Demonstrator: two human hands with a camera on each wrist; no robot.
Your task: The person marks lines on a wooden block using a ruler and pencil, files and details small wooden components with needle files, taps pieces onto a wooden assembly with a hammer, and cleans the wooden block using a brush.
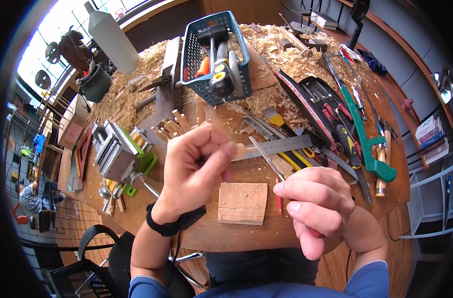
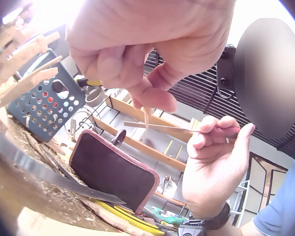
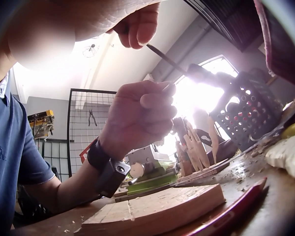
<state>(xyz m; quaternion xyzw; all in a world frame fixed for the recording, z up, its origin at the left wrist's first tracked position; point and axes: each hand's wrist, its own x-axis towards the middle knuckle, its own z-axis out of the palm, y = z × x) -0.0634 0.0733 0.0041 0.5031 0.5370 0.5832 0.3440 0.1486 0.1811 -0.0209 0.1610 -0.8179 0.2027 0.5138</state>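
Observation:
In the head view my left hand (image 1: 199, 156) pinches a small pale wood piece (image 1: 240, 151) between thumb and fingertips. My right hand (image 1: 318, 201) pinches a slim, flat metal tool like a small file (image 1: 267, 158); its free end reaches up toward the wood piece. The left wrist view shows the tool (image 2: 160, 127) crossing the thin wood piece (image 2: 146, 117). Below the hands lies a square wooden block (image 1: 242, 204) with pencil lines on top. A red pencil (image 1: 279, 204) lies to its right, partly hidden by my right hand. Behind the hands is a steel ruler (image 1: 286, 144).
A blue basket (image 1: 189, 82) of mallets and tools stands at the back among wood shavings (image 1: 266, 44). On the left sits a small metal vise (image 1: 118, 151). An open tool case (image 1: 306, 102), a green-framed saw (image 1: 358, 124) and yellow cutters (image 1: 298, 160) crowd the right.

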